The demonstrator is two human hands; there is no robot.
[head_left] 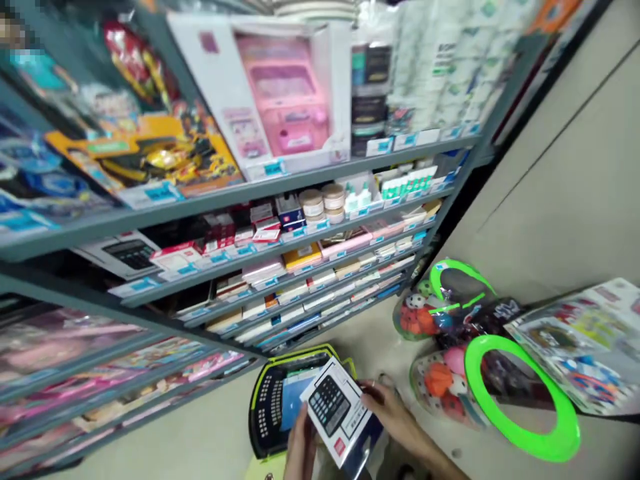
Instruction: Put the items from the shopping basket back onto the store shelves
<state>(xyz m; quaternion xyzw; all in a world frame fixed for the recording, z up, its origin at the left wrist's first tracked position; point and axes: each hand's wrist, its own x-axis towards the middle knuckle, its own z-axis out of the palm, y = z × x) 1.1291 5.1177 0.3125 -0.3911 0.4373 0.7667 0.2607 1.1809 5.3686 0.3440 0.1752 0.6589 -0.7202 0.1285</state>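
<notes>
A boxed calculator, in a white carton with a calculator picture and a small red label, is held between both hands at the bottom middle. My left hand grips its left edge. At its right edge, my right hand has thumb and fingers closed on the carton. A dark blue side of the box faces down and to the right. Behind and below it stands a black shopping basket with a yellow-green rim; a flat blue item lies inside, partly hidden by the box.
Grey shelves stocked with stationery and toys fill the left and middle. Another calculator box sits on a middle shelf. On the floor at right are bags of toy balls, a green ring and a large toy box near the wall.
</notes>
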